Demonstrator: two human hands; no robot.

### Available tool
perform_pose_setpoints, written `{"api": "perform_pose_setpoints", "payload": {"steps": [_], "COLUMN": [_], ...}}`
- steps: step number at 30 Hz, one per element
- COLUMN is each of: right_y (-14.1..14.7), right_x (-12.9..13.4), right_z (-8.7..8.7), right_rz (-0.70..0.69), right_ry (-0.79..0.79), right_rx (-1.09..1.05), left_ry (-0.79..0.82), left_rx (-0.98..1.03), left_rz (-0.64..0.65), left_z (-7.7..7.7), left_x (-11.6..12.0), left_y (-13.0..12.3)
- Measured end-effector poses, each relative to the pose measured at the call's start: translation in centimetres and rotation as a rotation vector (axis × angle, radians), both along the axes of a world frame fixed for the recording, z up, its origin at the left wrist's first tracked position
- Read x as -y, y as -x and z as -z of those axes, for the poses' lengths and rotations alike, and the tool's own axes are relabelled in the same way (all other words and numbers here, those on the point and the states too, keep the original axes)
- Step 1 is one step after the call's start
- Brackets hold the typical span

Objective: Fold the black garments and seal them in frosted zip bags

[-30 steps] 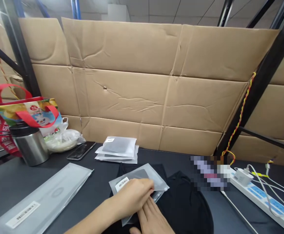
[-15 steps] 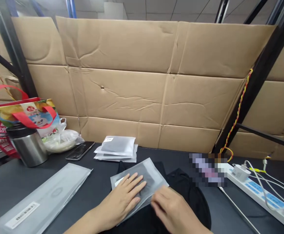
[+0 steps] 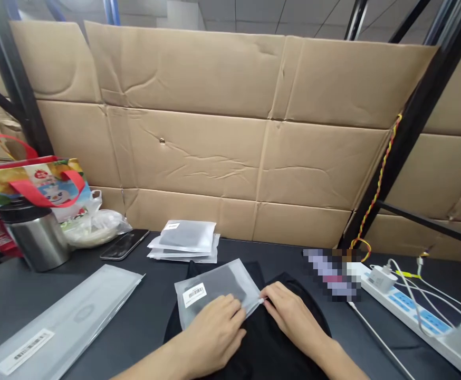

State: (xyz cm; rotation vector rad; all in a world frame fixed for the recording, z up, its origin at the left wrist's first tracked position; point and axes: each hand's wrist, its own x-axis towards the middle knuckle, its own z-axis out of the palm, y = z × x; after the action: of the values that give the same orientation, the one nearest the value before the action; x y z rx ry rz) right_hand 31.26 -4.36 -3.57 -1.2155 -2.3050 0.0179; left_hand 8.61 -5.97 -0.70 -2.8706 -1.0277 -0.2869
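Note:
A frosted plastic bag [image 3: 224, 277] with a barcode label lies tilted on black fabric [image 3: 262, 343] in front of me. My left hand [image 3: 217, 332] is on the bag's lower part, its fingers curled together at the near edge; whether they pinch the plastic is hidden. My right hand [image 3: 289, 311] pinches the bag's right corner between thumb and fingers. A longer frosted bag [image 3: 68, 316] with a barcode label lies flat at the left. Behind the hands sits a small stack of frosted bags [image 3: 189, 237].
A steel cup [image 3: 38, 240], a red-handled bag [image 3: 50, 182], a clear plastic bag [image 3: 96, 227] and a phone [image 3: 125, 245] stand or lie at the left. A power strip [image 3: 412, 311] with white cables is at the right. Cardboard [image 3: 199, 132] walls off the back.
My left hand has gone from lying flat and spread to curled fingers lower on the bag, uncovering the label. My right hand has moved slightly up and right to the bag's corner.

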Motion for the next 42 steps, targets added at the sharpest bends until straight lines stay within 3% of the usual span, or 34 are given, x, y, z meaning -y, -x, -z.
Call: {"api": "perform_pose_setpoints", "payload": {"steps": [4,7,11,19,22,25,29,34,38,40,42], "right_y": [-0.3,-0.4,-0.3,0.1,0.1,0.0,-0.2,-0.5,-0.8,-0.9,-1.0], "right_x": [-0.2,-0.3,-0.3,0.2,0.3,0.4,0.3,0.1,-0.3,-0.5,-0.6], "right_z": [0.6,0.9,0.7,-0.2,-0.2,0.0,0.1,0.4,0.9,1.1,1.3], "right_rz": [0.005,0.009,0.009,0.01,0.014,0.011,0.002,0.019,0.027,0.016,0.012], "right_ry": [0.01,-0.015,-0.052,0.008,0.022,0.039,0.06,0.105,0.134,0.15,0.162], "right_rx": [-0.02,-0.012,-0.001,0.015,0.019,-0.002,-0.067,-0.174,-0.293,-0.338,-0.352], "left_ry": [-0.008,-0.015,-0.019,0.04,0.065,0.02,-0.128,-0.18,-0.235,-0.273,-0.322], "left_rx": [-0.055,-0.072,-0.095,-0.149,-0.172,-0.221,-0.205,-0.273,-0.217,-0.16,-0.062], "left_rz": [-0.053,-0.044,-0.047,-0.13,-0.181,-0.235,-0.277,-0.242,-0.246,-0.213,-0.154], "left_z": [0.3,0.4,0.2,0.1,-0.1,-0.6,-0.9,1.7,3.4,2.8,0.9], "left_x": [-1.7,-2.9,-2.2,2.2,3.3,3.7,2.8,-0.1,-1.5,-1.4,-1.4], "left_y": [-4.5,-5.7,-3.8,6.3,8.2,8.0,5.6,2.8,2.4,2.9,3.8]}}
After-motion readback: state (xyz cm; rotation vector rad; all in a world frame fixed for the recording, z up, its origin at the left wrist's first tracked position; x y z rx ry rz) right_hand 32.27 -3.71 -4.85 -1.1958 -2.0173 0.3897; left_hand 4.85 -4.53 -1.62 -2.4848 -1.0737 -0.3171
